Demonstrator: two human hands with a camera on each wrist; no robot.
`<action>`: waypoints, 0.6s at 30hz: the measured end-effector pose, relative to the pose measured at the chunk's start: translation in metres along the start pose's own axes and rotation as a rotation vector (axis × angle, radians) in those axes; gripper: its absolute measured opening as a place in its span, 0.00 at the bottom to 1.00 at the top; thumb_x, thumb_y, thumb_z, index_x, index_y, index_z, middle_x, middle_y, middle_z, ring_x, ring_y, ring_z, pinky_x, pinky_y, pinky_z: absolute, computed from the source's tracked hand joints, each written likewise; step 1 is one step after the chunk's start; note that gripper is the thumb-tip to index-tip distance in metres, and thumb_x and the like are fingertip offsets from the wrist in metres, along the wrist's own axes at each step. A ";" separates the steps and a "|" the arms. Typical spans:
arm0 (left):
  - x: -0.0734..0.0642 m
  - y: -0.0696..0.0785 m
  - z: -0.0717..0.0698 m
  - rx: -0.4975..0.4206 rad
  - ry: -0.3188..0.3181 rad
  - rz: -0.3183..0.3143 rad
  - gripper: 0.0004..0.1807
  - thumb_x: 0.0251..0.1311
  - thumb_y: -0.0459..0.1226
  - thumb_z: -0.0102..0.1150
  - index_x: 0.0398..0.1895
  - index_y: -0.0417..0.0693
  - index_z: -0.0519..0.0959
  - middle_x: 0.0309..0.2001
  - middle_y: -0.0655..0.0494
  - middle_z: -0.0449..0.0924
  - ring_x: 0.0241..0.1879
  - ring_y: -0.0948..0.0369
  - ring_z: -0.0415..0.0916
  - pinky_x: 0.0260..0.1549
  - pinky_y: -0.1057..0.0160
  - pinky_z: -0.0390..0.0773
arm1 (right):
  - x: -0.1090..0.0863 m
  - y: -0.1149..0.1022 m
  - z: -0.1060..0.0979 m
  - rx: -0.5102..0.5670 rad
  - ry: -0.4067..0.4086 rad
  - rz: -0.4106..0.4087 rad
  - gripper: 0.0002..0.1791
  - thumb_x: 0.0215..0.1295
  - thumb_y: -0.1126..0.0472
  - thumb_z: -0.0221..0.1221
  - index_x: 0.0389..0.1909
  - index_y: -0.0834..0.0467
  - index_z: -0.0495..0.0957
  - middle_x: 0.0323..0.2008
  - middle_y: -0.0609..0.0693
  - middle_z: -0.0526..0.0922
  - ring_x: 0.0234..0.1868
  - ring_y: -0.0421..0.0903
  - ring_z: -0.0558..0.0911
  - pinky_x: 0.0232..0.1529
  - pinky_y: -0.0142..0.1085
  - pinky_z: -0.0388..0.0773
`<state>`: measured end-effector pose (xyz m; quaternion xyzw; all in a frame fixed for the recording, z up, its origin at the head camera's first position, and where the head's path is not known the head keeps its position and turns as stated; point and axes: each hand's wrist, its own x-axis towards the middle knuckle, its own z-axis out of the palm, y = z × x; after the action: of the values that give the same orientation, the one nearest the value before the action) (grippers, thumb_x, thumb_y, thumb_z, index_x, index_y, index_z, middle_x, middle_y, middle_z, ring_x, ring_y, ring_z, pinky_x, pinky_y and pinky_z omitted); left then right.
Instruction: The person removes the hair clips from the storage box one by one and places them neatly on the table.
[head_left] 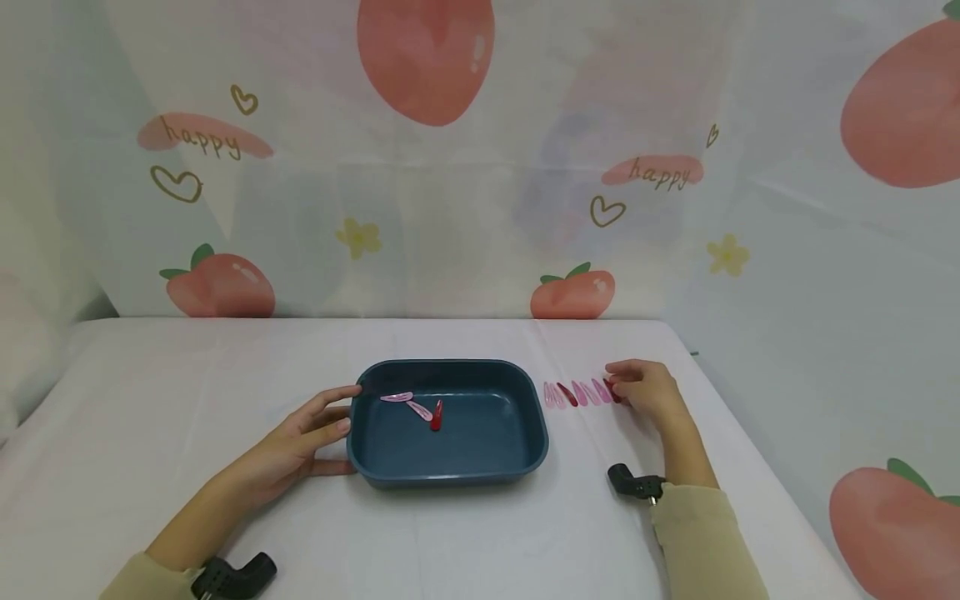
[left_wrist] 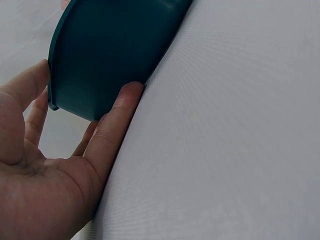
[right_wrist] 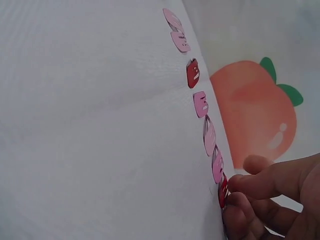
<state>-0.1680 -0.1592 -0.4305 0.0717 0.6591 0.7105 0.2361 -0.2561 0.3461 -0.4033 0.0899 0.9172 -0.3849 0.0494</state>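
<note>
A dark teal tray [head_left: 450,481] stands on the table, with three snap hair clips inside: a pink clip [head_left: 397,397], another pink clip [head_left: 420,411] and a red clip [head_left: 436,417]. My left hand [head_left: 303,437] rests against the tray's left end, fingers spread and fairly straight; the left wrist view shows its fingertips touching the tray's rim and outer wall [left_wrist: 95,60]. To the right of the tray lies a row of pink and red hair clips [head_left: 582,393]. At its right end my right hand [head_left: 648,390] pinches a red clip [right_wrist: 223,191], partly covered by the fingers.
White cloth covers the table [head_left: 465,550]. A printed curtain [head_left: 465,242] with peaches hangs behind it and along the right side. Black wrist mounts [head_left: 633,483] sit on both forearms.
</note>
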 end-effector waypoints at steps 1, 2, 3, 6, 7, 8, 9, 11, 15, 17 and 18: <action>0.000 0.000 0.000 -0.001 0.002 -0.001 0.31 0.74 0.41 0.52 0.76 0.60 0.57 0.75 0.40 0.50 0.70 0.40 0.59 0.52 0.42 0.81 | 0.000 0.000 0.000 -0.001 0.006 -0.006 0.20 0.68 0.69 0.55 0.60 0.64 0.77 0.52 0.63 0.81 0.43 0.50 0.80 0.39 0.31 0.80; 0.000 -0.001 0.000 0.000 0.003 -0.001 0.31 0.74 0.41 0.53 0.76 0.60 0.57 0.75 0.40 0.50 0.70 0.40 0.59 0.52 0.42 0.81 | 0.000 -0.001 0.000 -0.002 0.013 -0.017 0.20 0.68 0.68 0.54 0.61 0.63 0.77 0.52 0.63 0.81 0.43 0.51 0.80 0.39 0.31 0.80; 0.000 -0.001 0.000 0.002 0.004 -0.001 0.31 0.74 0.42 0.53 0.76 0.60 0.57 0.75 0.40 0.50 0.70 0.39 0.58 0.52 0.42 0.81 | 0.000 -0.001 -0.001 -0.006 0.023 -0.031 0.20 0.69 0.68 0.54 0.61 0.63 0.76 0.52 0.63 0.81 0.43 0.51 0.80 0.39 0.31 0.80; 0.000 -0.001 0.000 0.001 0.005 -0.001 0.31 0.74 0.42 0.53 0.76 0.60 0.57 0.75 0.40 0.50 0.70 0.39 0.58 0.52 0.42 0.81 | -0.002 -0.005 -0.002 0.012 0.040 -0.068 0.20 0.72 0.64 0.52 0.63 0.61 0.75 0.53 0.63 0.80 0.46 0.53 0.80 0.43 0.34 0.82; 0.000 -0.002 0.000 0.001 0.005 -0.002 0.31 0.74 0.42 0.53 0.76 0.60 0.57 0.75 0.40 0.50 0.70 0.39 0.58 0.52 0.42 0.81 | -0.002 -0.007 -0.002 0.032 0.036 -0.078 0.20 0.73 0.63 0.52 0.63 0.61 0.75 0.54 0.63 0.79 0.48 0.55 0.80 0.45 0.35 0.82; 0.000 -0.002 0.000 0.001 0.004 -0.003 0.31 0.74 0.42 0.53 0.76 0.60 0.57 0.75 0.40 0.50 0.70 0.39 0.58 0.52 0.42 0.81 | -0.003 -0.009 -0.001 0.058 0.028 -0.091 0.20 0.74 0.62 0.52 0.64 0.61 0.74 0.56 0.63 0.79 0.50 0.56 0.80 0.48 0.37 0.83; 0.001 -0.002 0.000 0.000 0.004 -0.004 0.31 0.74 0.42 0.53 0.76 0.61 0.57 0.75 0.40 0.50 0.70 0.39 0.58 0.52 0.42 0.81 | -0.004 -0.013 -0.001 0.079 0.022 -0.105 0.21 0.74 0.60 0.52 0.64 0.60 0.74 0.57 0.63 0.79 0.52 0.57 0.80 0.50 0.38 0.83; 0.001 -0.002 0.000 -0.003 0.001 -0.003 0.31 0.74 0.42 0.53 0.76 0.61 0.57 0.75 0.41 0.50 0.71 0.39 0.58 0.52 0.42 0.81 | -0.007 -0.022 0.002 0.138 0.006 -0.135 0.21 0.75 0.58 0.53 0.65 0.59 0.74 0.59 0.62 0.78 0.56 0.58 0.79 0.52 0.39 0.83; 0.001 -0.002 0.000 -0.001 0.006 -0.003 0.31 0.73 0.42 0.54 0.76 0.61 0.57 0.75 0.40 0.50 0.71 0.38 0.58 0.51 0.42 0.81 | -0.015 -0.045 0.012 0.239 -0.025 -0.246 0.22 0.74 0.57 0.55 0.64 0.59 0.74 0.58 0.61 0.78 0.57 0.59 0.79 0.50 0.32 0.83; 0.001 -0.001 0.000 0.004 0.010 -0.002 0.31 0.73 0.42 0.54 0.76 0.61 0.57 0.75 0.40 0.50 0.70 0.37 0.58 0.51 0.42 0.81 | -0.020 -0.058 0.019 0.283 -0.049 -0.312 0.21 0.73 0.58 0.56 0.63 0.60 0.75 0.57 0.62 0.79 0.56 0.59 0.80 0.48 0.30 0.82; 0.001 -0.001 0.000 0.003 0.011 -0.002 0.31 0.73 0.42 0.54 0.76 0.60 0.57 0.75 0.40 0.50 0.70 0.37 0.58 0.51 0.42 0.81 | -0.023 -0.064 0.023 0.306 -0.064 -0.342 0.20 0.72 0.60 0.57 0.63 0.60 0.75 0.56 0.63 0.79 0.55 0.59 0.80 0.47 0.29 0.82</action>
<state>-0.1684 -0.1588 -0.4318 0.0674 0.6613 0.7097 0.2333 -0.2466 0.2829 -0.3706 -0.0726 0.8480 -0.5250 -0.0015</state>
